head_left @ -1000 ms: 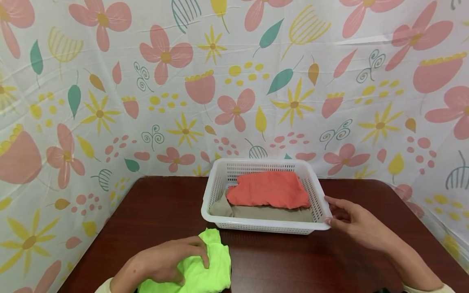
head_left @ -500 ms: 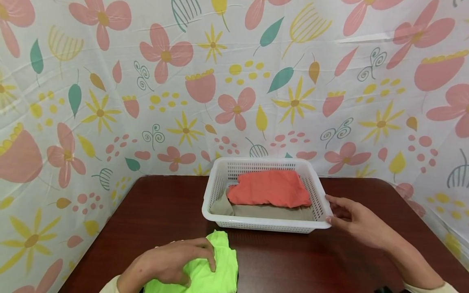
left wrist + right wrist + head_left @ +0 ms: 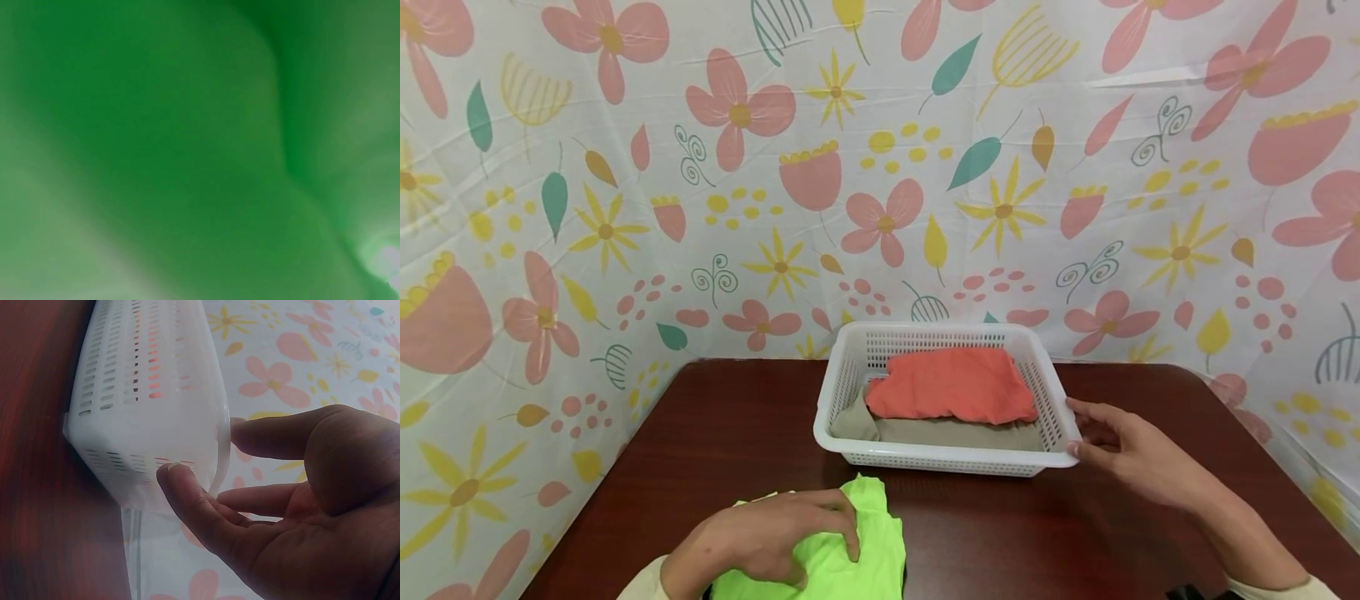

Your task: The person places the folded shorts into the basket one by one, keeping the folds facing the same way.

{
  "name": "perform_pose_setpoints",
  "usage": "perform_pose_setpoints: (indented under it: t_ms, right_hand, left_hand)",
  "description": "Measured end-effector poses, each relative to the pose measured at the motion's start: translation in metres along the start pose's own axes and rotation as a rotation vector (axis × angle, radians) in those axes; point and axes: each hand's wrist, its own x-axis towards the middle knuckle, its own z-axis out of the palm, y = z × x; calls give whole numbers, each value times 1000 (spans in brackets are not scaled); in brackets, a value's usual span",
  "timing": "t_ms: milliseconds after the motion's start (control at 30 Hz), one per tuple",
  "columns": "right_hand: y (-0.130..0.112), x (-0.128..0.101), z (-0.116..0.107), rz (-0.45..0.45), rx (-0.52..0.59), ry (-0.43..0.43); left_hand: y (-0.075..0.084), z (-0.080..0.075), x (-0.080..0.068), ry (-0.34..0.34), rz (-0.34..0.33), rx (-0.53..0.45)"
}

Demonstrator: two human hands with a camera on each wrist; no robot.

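Observation:
My left hand (image 3: 782, 533) grips a folded neon green garment (image 3: 876, 554) at the front of the table, its fingers bent over the fabric. Green fabric (image 3: 200, 156) fills the left wrist view, blurred. A white perforated plastic basket (image 3: 940, 458) stands at the back of the table. Inside it, a folded coral-red garment (image 3: 951, 387) lies on a beige-grey one (image 3: 955, 432). At the basket's right side my right hand (image 3: 1138, 458) holds the rim near the front corner. The right wrist view shows fingertips (image 3: 181, 478) right against the basket's wall and rim.
The dark reddish-brown table (image 3: 1000, 533) reaches to a white flower-printed curtain (image 3: 880, 167) behind the basket and along the left and right sides. A small black object (image 3: 1183, 593) shows at the bottom edge by the right sleeve.
My left hand has slid to the right with the green garment. The right hand stays at the basket's rim, and the basket keeps its place.

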Motion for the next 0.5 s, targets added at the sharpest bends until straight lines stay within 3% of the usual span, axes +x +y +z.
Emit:
perform_pose_setpoints:
  t_ms: [500]
  right_hand:
    - [2,0,0,-2,2,7]
  left_hand:
    - [9,4,29,-67,7,58]
